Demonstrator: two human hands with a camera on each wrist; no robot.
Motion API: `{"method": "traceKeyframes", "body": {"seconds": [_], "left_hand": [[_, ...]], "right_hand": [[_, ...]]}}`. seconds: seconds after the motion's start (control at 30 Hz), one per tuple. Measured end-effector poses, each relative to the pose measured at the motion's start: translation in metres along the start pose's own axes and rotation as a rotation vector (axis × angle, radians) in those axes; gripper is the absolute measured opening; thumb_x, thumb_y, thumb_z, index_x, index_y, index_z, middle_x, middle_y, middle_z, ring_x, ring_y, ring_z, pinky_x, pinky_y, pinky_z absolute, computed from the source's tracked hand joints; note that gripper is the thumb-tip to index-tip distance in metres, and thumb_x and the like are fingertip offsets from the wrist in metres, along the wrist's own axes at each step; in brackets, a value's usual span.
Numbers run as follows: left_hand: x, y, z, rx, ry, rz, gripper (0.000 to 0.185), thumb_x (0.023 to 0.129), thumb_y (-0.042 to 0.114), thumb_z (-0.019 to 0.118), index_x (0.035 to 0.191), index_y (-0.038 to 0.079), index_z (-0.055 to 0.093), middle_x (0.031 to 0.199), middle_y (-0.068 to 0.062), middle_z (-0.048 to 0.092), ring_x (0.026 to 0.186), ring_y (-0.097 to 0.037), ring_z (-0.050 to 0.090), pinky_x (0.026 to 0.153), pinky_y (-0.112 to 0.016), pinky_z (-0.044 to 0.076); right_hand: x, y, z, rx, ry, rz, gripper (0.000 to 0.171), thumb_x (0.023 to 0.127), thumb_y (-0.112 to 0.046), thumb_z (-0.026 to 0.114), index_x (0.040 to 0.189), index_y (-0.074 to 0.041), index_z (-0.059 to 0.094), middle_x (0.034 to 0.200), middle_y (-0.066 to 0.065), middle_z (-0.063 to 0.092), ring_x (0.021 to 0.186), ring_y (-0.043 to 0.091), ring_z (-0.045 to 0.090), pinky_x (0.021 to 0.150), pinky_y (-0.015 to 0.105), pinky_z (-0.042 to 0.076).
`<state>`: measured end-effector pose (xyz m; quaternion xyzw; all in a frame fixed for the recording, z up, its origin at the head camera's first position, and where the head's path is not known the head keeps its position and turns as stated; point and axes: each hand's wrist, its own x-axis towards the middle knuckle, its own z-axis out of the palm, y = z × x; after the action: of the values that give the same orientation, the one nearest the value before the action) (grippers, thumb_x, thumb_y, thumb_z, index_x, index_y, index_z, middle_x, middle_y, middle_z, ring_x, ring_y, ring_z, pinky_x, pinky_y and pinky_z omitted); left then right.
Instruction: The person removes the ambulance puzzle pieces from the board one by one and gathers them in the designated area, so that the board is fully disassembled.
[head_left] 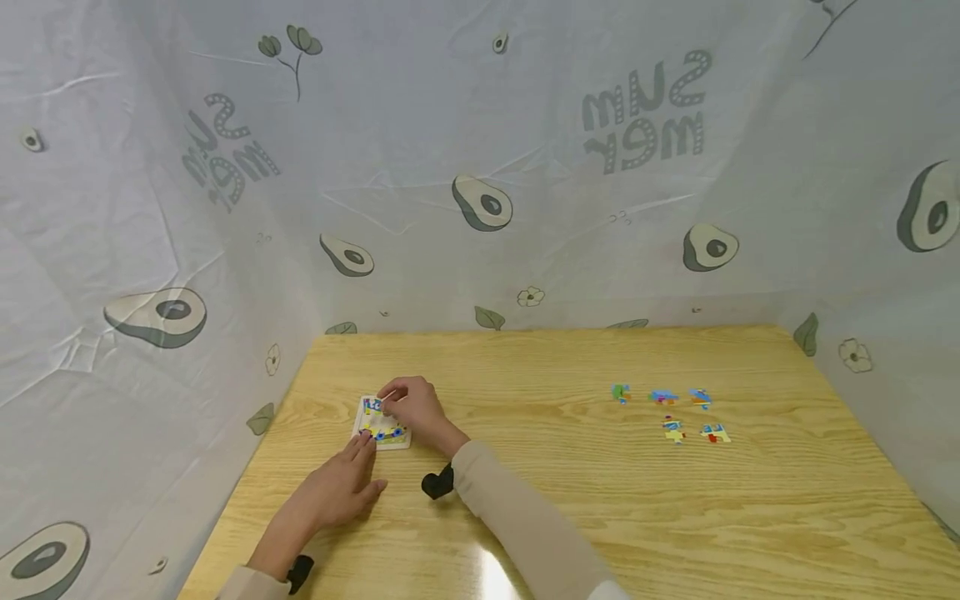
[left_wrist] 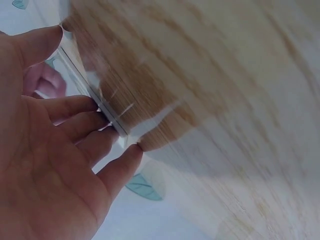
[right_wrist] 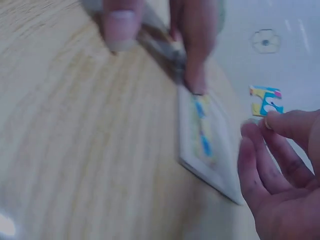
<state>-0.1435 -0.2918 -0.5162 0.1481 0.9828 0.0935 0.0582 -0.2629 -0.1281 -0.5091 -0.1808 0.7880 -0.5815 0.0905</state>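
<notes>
A small white-framed puzzle tray (head_left: 401, 447) lies at the table's left side. Along its near side runs a row of fitted yellow and blue pieces (head_left: 381, 437); its middle shows pale. My left hand (head_left: 333, 492) rests at the tray's near left edge, fingers extended; in the left wrist view the fingertips touch the tray's side (left_wrist: 80, 75). Over the far part of the tray, my right hand (head_left: 417, 410) pinches a yellow and blue jigsaw piece (right_wrist: 265, 101) between thumb and fingers. That piece is held up off the tray in the right wrist view.
Several loose jigsaw pieces (head_left: 672, 432) lie apart on the wooden table (head_left: 540, 483) at the right. A pale curtain (head_left: 420, 167) printed with avocados hangs behind and beside the table. Each wrist wears a black band.
</notes>
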Motion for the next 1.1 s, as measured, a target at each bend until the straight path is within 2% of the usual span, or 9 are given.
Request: {"method": "traceKeyframes", "body": {"seconds": [0.1,0.2,0.3,0.4,0.5,0.63,0.8,1.1], "left_hand": [[0.0,-0.002,0.002,0.008,0.004,-0.003,0.074,0.097,0.045,0.057,0.149,-0.004,0.037,0.159,-0.023,0.031,0.146,-0.039,0.034,0.114,-0.052,0.038],[0.0,-0.002,0.001,0.007,0.007,-0.009,0.074,0.097,0.045,0.057,0.149,-0.004,0.037,0.159,-0.022,0.031,0.146,-0.039,0.034,0.114,-0.052,0.038],[0.0,-0.003,0.002,0.005,0.009,-0.018,0.074,0.097,0.044,0.058,0.15,-0.003,0.037,0.159,-0.022,0.032,0.147,-0.038,0.034,0.115,-0.052,0.038],[-0.002,-0.003,0.003,0.001,0.008,-0.026,0.073,0.097,0.043,0.058,0.149,-0.003,0.037,0.159,-0.022,0.032,0.147,-0.038,0.034,0.115,-0.052,0.038],[-0.004,-0.002,0.004,-0.008,0.006,-0.026,0.073,0.097,0.044,0.058,0.15,-0.003,0.037,0.159,-0.022,0.031,0.147,-0.039,0.033,0.116,-0.052,0.037],[-0.007,-0.001,0.004,-0.019,0.0,-0.019,0.073,0.098,0.044,0.057,0.15,-0.003,0.036,0.16,-0.022,0.029,0.148,-0.039,0.031,0.116,-0.053,0.036],[-0.007,0.001,0.003,-0.015,0.008,-0.004,0.072,0.098,0.043,0.056,0.15,-0.003,0.035,0.16,-0.022,0.029,0.148,-0.039,0.031,0.115,-0.054,0.036],[-0.003,0.003,0.004,-0.002,0.016,0.0,0.072,0.099,0.043,0.056,0.15,-0.004,0.036,0.159,-0.024,0.03,0.148,-0.039,0.032,0.115,-0.054,0.037]], "right_hand": [[0.002,-0.004,-0.011,0.111,-0.038,0.026,0.011,0.09,-0.007,0.069,0.098,-0.009,0.076,0.088,0.008,0.075,0.081,0.028,0.073,0.07,0.032,0.062],[0.004,-0.01,-0.024,0.183,-0.06,0.039,0.011,0.091,-0.009,0.07,0.1,-0.007,0.076,0.089,0.01,0.076,0.082,0.028,0.075,0.077,0.043,0.062],[0.001,-0.016,-0.04,0.22,-0.084,0.036,0.013,0.091,-0.01,0.07,0.101,-0.005,0.076,0.091,0.013,0.076,0.082,0.028,0.076,0.08,0.049,0.061],[-0.005,-0.02,-0.059,0.248,-0.12,0.011,0.014,0.091,-0.011,0.069,0.103,-0.004,0.075,0.095,0.016,0.076,0.085,0.033,0.075,0.08,0.048,0.061],[-0.013,-0.025,-0.082,0.261,-0.15,-0.019,0.016,0.092,-0.011,0.069,0.105,-0.004,0.075,0.1,0.018,0.075,0.089,0.035,0.075,0.078,0.041,0.062],[-0.027,-0.028,-0.114,0.296,-0.158,-0.04,0.018,0.092,-0.009,0.069,0.107,-0.001,0.073,0.102,0.019,0.074,0.086,0.028,0.076,0.08,0.04,0.062],[-0.045,-0.025,-0.156,0.292,-0.124,-0.046,0.021,0.091,-0.009,0.07,0.109,0.0,0.073,0.1,0.018,0.075,0.081,0.02,0.075,0.082,0.043,0.062],[-0.08,-0.012,-0.217,0.23,-0.042,-0.033,0.03,0.089,-0.015,0.073,0.113,0.002,0.071,0.103,0.022,0.074,0.082,0.019,0.076,0.084,0.046,0.06]]}}
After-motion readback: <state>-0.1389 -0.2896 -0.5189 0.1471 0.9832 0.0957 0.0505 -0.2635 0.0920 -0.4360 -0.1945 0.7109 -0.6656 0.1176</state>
